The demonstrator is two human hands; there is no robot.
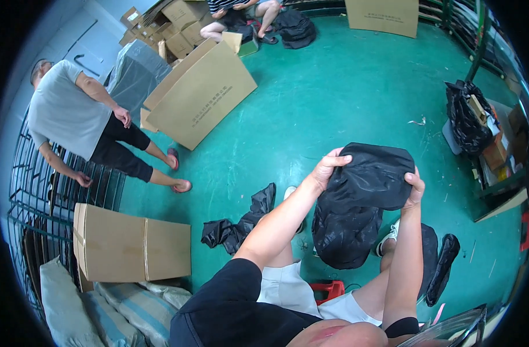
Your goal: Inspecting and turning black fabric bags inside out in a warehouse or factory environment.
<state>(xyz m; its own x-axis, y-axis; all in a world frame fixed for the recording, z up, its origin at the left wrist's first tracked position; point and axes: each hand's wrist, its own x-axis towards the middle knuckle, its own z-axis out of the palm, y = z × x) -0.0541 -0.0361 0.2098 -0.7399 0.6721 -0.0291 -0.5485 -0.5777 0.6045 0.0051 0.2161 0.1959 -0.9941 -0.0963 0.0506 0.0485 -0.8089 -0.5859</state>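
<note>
Both my hands hold up a piece of thin black fabric [371, 173], with soft folds and a rounded outline, in front of my knees. My left hand [330, 166] grips its left edge, thumb on top. On the other side my right hand [414, 188] pinches the lower right edge. Just below hangs or rests a rounded black fabric bundle [346, 237] between my legs; I cannot tell whether the two are joined. Crumpled black fabric [241, 222] lies on the floor left of my feet. More folded black pieces [440, 263] lie by my right leg.
A red stool [328, 289] is under me. Large cardboard boxes [134, 243] stand at left, with stuffed sacks [123, 306] beside them. A person [79, 110] stands by a metal rack [39, 185]. Another person [235, 8] sits far back. At right stands a cluttered shelf [498, 144].
</note>
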